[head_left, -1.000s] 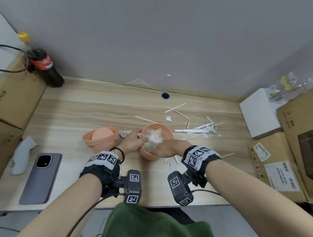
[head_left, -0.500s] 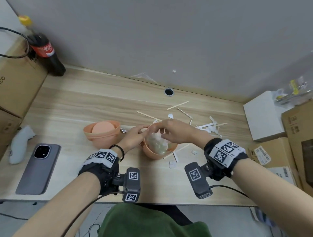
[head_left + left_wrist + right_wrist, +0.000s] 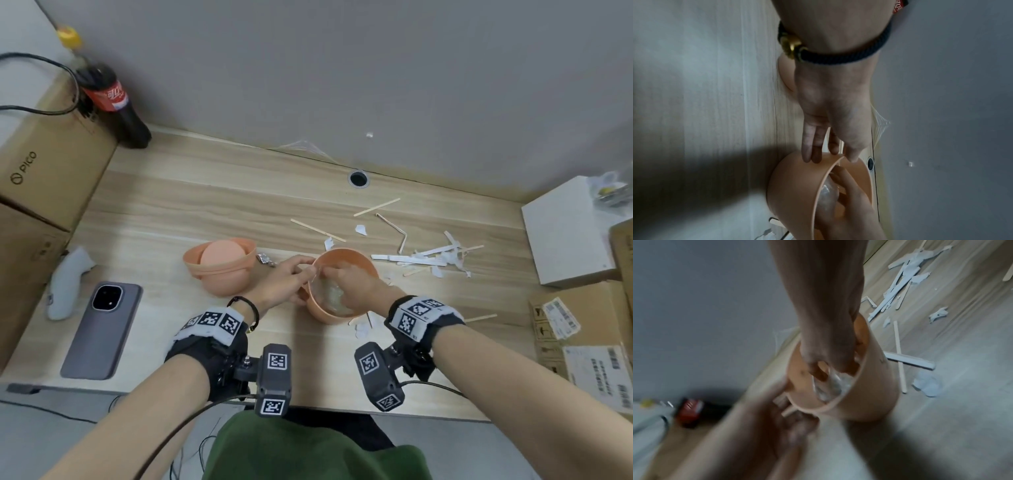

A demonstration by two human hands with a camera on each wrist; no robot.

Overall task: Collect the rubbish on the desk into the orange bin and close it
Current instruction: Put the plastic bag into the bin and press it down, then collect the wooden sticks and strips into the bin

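Observation:
The orange bin (image 3: 323, 313) stands open on the desk's middle, tipped slightly toward me. My left hand (image 3: 301, 272) grips its left rim, fingers on the outer wall (image 3: 812, 155). My right hand (image 3: 337, 279) reaches down inside the bin, its fingers (image 3: 819, 369) curled on crumpled clear plastic (image 3: 831, 386). The bin's orange lid (image 3: 222, 265) lies upside down to the left. White paper strips (image 3: 421, 258), small scraps (image 3: 361, 329) and wooden sticks (image 3: 376, 207) lie scattered right of and behind the bin.
A grey phone (image 3: 102, 329) and a white controller (image 3: 66, 284) lie at the left front. A cola bottle (image 3: 113, 102) and cardboard boxes (image 3: 44, 171) stand far left. A white box (image 3: 568, 229) and more cartons (image 3: 582, 329) line the right edge.
My right hand has come back from the bin's far rim and gone down inside, pushing the clear plastic lower. My left hand has stayed on the rim.

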